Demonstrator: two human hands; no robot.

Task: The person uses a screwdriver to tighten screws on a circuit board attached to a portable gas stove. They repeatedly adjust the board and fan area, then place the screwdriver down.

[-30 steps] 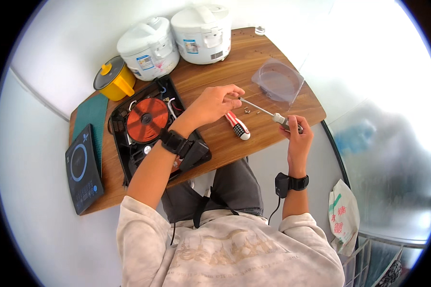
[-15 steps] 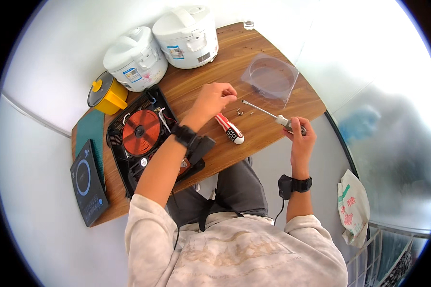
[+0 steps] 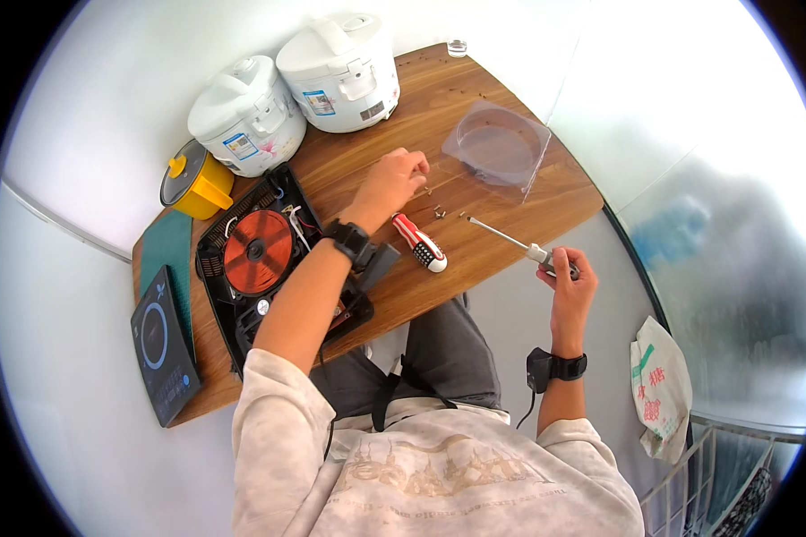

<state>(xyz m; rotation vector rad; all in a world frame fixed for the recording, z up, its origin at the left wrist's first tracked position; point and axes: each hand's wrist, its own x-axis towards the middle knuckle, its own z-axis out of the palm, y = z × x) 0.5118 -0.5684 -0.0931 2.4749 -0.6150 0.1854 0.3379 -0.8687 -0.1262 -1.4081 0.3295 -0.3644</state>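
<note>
My left hand (image 3: 396, 186) is pinched just above the wooden table, behind a red, white and black screwdriver handle (image 3: 421, 248); whatever its fingertips hold is too small to make out. My right hand (image 3: 573, 286) grips a long screwdriver (image 3: 508, 237) with a pale handle, its shaft slanting up-left over the table. Small screws (image 3: 439, 212) lie near the screwdriver's tip. Left of my left arm lies an opened black cooker housing (image 3: 214, 268) with a round copper coil (image 3: 257, 252), wires and parts inside.
Two white rice cookers (image 3: 336, 76), (image 3: 246, 115) and a yellow pot (image 3: 208, 188) stand at the back. A clear plastic tray (image 3: 497, 152) and small glass (image 3: 457, 47) sit on the table (image 3: 564, 188). A black glass panel (image 3: 166, 358) rests on a green mat (image 3: 172, 242). A bag (image 3: 658, 389) hangs right.
My left hand has moved away from the screwdriver tip, up and to the left. My right hand has lowered with the screwdriver, whose tip now points at a lower spot near the screws.
</note>
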